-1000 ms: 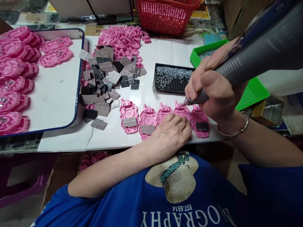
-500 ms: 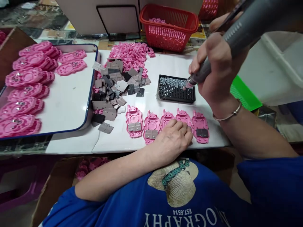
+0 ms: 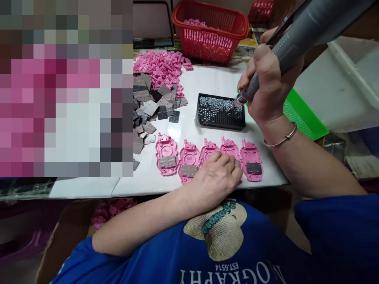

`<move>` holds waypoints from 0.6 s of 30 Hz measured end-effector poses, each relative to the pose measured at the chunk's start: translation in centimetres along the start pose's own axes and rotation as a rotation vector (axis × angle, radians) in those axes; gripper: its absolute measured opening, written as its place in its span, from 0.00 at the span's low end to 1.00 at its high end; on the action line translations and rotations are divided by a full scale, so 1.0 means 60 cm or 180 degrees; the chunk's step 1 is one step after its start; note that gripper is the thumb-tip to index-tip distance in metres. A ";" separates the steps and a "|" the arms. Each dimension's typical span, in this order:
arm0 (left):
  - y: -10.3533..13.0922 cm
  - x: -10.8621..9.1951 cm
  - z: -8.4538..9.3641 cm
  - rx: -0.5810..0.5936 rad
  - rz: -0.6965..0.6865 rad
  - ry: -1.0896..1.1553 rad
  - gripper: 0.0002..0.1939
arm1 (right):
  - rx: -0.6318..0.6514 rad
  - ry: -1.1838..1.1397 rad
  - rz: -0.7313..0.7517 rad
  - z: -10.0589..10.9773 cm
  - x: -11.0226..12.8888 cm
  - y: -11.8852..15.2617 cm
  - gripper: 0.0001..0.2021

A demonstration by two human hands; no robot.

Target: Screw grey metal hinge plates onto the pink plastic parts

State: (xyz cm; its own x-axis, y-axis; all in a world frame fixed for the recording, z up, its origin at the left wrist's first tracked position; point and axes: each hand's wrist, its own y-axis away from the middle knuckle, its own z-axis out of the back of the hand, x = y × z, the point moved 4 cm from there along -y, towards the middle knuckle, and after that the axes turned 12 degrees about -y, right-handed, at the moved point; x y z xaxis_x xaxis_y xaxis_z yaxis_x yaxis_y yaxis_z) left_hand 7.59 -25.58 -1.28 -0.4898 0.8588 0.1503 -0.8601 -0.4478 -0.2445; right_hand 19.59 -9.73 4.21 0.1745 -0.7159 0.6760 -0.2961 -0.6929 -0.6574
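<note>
My right hand [image 3: 268, 85] grips a grey electric screwdriver [image 3: 284, 55], slanting down to the left. Its tip is among the small screws in a black screw tray [image 3: 222, 122]. Several pink plastic casings [image 3: 166, 145] lie in a row at the front of the table, with grey or dark cover plates on those left uncovered. My left hand [image 3: 220, 173] lies over the middle casings, fingers curled down onto a pink plastic casing [image 3: 229, 146]; the fingertips are hidden. At the right end, a casing carries a dark cover plate [image 3: 254, 168].
Behind the row are a heap of grey cover plates [image 3: 151, 107] and a pile of small pink parts [image 3: 161, 65]. A red basket [image 3: 210, 39] stands at the back. Beside my right wrist is a green tray [image 3: 308, 118]. The upper left is pixelated.
The screwdriver tip has shifted slightly to the right and lower over the screw tray, my right hand moving with it. My left hand stays on the casings. The view has shifted slightly.
</note>
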 end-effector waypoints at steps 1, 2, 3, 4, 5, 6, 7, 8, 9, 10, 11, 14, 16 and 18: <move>0.000 0.000 0.000 -0.0004 0.0008 -0.0002 0.12 | 0.0007 -0.0015 -0.0016 0.000 -0.001 0.000 0.12; -0.001 0.000 -0.001 -0.0007 0.0019 0.0001 0.12 | 0.0019 -0.0049 -0.0018 -0.001 -0.001 -0.001 0.13; -0.001 -0.001 -0.003 -0.0011 0.0037 0.0013 0.12 | 0.0016 -0.0095 -0.0005 -0.002 0.002 -0.001 0.13; -0.001 -0.001 -0.004 -0.0024 0.0056 0.0045 0.12 | 0.0010 -0.0134 0.0001 -0.003 0.006 -0.001 0.13; -0.001 -0.001 -0.005 -0.0056 0.0083 0.0105 0.12 | -0.0005 -0.0163 0.0008 -0.005 0.012 -0.001 0.13; 0.000 0.001 -0.004 -0.0111 0.0116 0.0190 0.12 | -0.0023 -0.0178 0.0016 -0.006 0.018 -0.001 0.12; 0.001 0.004 -0.002 -0.0209 0.0171 0.0295 0.13 | -0.0053 -0.0185 0.0030 -0.007 0.024 -0.001 0.11; 0.002 0.010 0.001 -0.0330 0.0254 0.0418 0.14 | -0.0072 -0.0207 0.0041 -0.007 0.029 -0.002 0.10; 0.003 0.019 0.006 -0.0450 0.0355 0.0559 0.15 | -0.0077 -0.0248 0.0053 -0.007 0.034 -0.003 0.09; 0.003 0.032 0.012 -0.0583 0.0488 0.0703 0.15 | -0.0087 -0.0320 0.0077 -0.007 0.038 -0.004 0.09; 0.002 0.049 0.017 -0.0691 0.0654 0.0855 0.14 | -0.0099 -0.0406 0.0101 -0.005 0.040 -0.005 0.08; -0.015 0.116 0.026 -0.0989 0.1285 0.1281 0.11 | -0.0128 -0.0576 0.0099 -0.002 0.044 -0.010 0.08; -0.040 0.159 0.016 -0.0839 0.1633 0.1525 0.07 | -0.0173 -0.0552 0.0085 0.000 0.047 -0.013 0.08; -0.072 0.190 0.000 -0.0595 0.1810 0.1722 0.11 | -0.0212 -0.0497 0.0101 0.002 0.053 -0.015 0.09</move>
State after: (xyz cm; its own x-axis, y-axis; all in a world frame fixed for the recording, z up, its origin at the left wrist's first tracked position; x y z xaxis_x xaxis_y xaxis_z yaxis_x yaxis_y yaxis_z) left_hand 5.72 -13.87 1.46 -0.6673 0.5349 -0.5182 -0.4382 -0.8446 -0.3075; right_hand 20.50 -11.38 6.89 0.3063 -0.7456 0.5918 -0.3644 -0.6662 -0.6507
